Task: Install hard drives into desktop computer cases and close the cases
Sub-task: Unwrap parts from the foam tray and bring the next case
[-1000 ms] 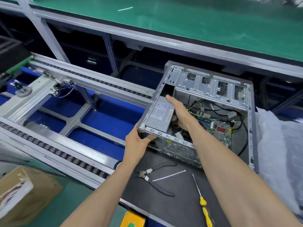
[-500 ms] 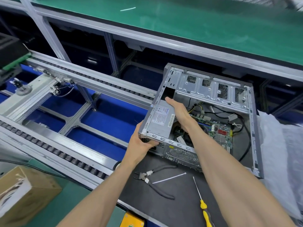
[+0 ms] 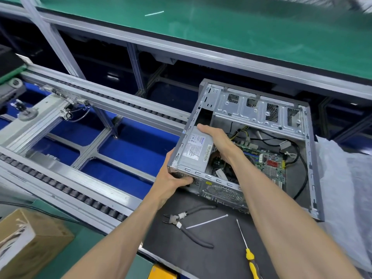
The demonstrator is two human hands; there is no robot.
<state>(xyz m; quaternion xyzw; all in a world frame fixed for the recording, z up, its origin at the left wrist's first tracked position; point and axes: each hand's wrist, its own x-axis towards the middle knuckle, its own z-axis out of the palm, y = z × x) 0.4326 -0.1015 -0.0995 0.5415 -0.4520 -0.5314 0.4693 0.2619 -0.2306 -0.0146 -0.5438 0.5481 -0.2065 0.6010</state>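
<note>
Case (image 3: 259, 109) corner gripped by left hand (image 3: 173, 178); right hand (image 3: 217, 141) clasps power supply (image 3: 196, 152).

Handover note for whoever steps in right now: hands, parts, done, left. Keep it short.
Left hand: grips the near-left corner of the open case.
Right hand: inside the case, fingers over the power supply.
Case sits on the dark mat, side panel off, motherboard exposed.
On the mat: cutters, cable tie, yellow screwdriver.
Done: nothing confirmed; no hard drive in view.
Left: fit the drive, close the case.
</note>
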